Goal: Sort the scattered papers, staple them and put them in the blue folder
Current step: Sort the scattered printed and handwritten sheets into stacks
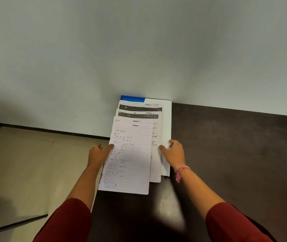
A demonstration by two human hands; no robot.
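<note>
Both hands' grip [98,153] [173,151] grasping papers [130,158] stacked on blue folder [132,98].

blue folder [132,98]: mostly hidden under papers [135,145] | handwriting: illegible | lower sheets: overlapped

A plain pale wall [139,46] fills the upper half of the view. Below it, a dark brown table [235,154] stands against the wall. On the left is a beige tiled floor [25,163] with a dark skirting [52,131]; a dark bar, perhaps a furniture leg [15,224], crosses it.
</note>
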